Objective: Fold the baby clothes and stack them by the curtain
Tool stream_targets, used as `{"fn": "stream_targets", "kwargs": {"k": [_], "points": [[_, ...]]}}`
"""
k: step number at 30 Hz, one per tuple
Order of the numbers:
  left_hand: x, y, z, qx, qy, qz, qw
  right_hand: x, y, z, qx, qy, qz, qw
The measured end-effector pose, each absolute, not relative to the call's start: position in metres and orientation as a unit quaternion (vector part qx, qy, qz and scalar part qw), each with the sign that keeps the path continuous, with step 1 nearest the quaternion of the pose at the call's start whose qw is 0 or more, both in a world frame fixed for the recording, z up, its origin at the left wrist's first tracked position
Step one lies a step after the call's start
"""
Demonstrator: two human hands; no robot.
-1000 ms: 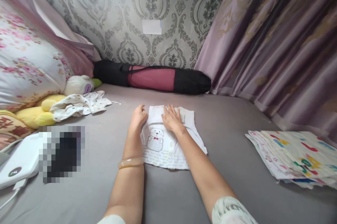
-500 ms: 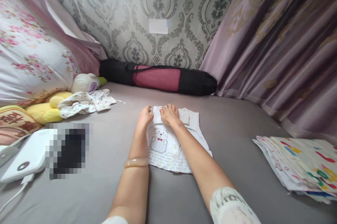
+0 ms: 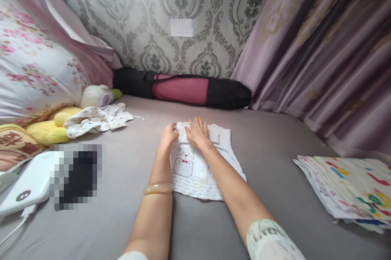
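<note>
Black-maroon bag [image 3: 180, 89] along wall [image 3: 139, 15]; purple curtain [image 3: 305, 48] right.

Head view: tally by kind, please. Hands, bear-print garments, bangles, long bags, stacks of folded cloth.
Hands (left hand, right hand): 2
Bear-print garment: 1
Bangle: 1
Long bag: 1
Stack of folded cloth: 1
Total: 6
</note>
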State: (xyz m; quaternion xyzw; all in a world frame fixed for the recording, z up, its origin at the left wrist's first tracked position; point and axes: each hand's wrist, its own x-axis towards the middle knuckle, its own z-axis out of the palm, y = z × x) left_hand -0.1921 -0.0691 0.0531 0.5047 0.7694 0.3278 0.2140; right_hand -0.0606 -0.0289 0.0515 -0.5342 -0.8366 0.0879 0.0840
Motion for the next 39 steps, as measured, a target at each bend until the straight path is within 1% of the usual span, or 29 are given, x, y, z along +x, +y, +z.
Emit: {"fn": "stream_targets", "kwargs": {"k": [3,7,10,14,16,18,20,23,30,32,35,39], "points": [[-0.188,-0.068,0.053,0.515,0.764,0.330,0.208,-0.058,-0.032,0.043,-0.525,-0.841,0.106,0.071],[-0.183,-0.067,0.053,0.532,0.759,0.318,0.200,-0.058,-0.034,0.034,-0.533,-0.836,0.098,0.081],[-0.177,-0.067,0.055,0.544,0.753,0.315,0.193,-0.058,-0.033,0.035,-0.532,-0.836,0.105,0.089],[-0.166,-0.066,0.057,0.572,0.736,0.304,0.196,-0.050,-0.031,0.045,-0.520,-0.836,0.147,0.097],[-0.160,-0.065,0.057,0.588,0.726,0.296,0.200,-0.042,-0.029,0.049,-0.543,-0.820,0.141,0.113],[-0.155,-0.064,0.055,0.611,0.712,0.279,0.206,-0.031,-0.027,0.049,-0.595,-0.786,0.110,0.122],[-0.150,-0.062,0.053,0.637,0.698,0.253,0.206,-0.022,-0.026,0.047,-0.641,-0.754,0.094,0.108],[-0.143,-0.061,0.047,0.670,0.691,0.209,0.176,-0.013,-0.024,0.039,-0.663,-0.736,0.108,0.085],[-0.131,-0.065,0.032,0.665,0.714,0.166,0.143,-0.014,-0.024,0.033,-0.664,-0.734,0.097,0.101],[-0.128,-0.067,0.028,0.666,0.718,0.166,0.116,-0.013,-0.025,0.035,-0.659,-0.737,0.098,0.112],[-0.125,-0.070,0.023,0.669,0.719,0.172,0.071,-0.006,-0.030,0.039,-0.634,-0.754,0.120,0.122],[-0.124,-0.071,0.021,0.672,0.716,0.178,0.060,0.014,-0.053,0.045,-0.586,-0.793,0.121,0.116]]}}
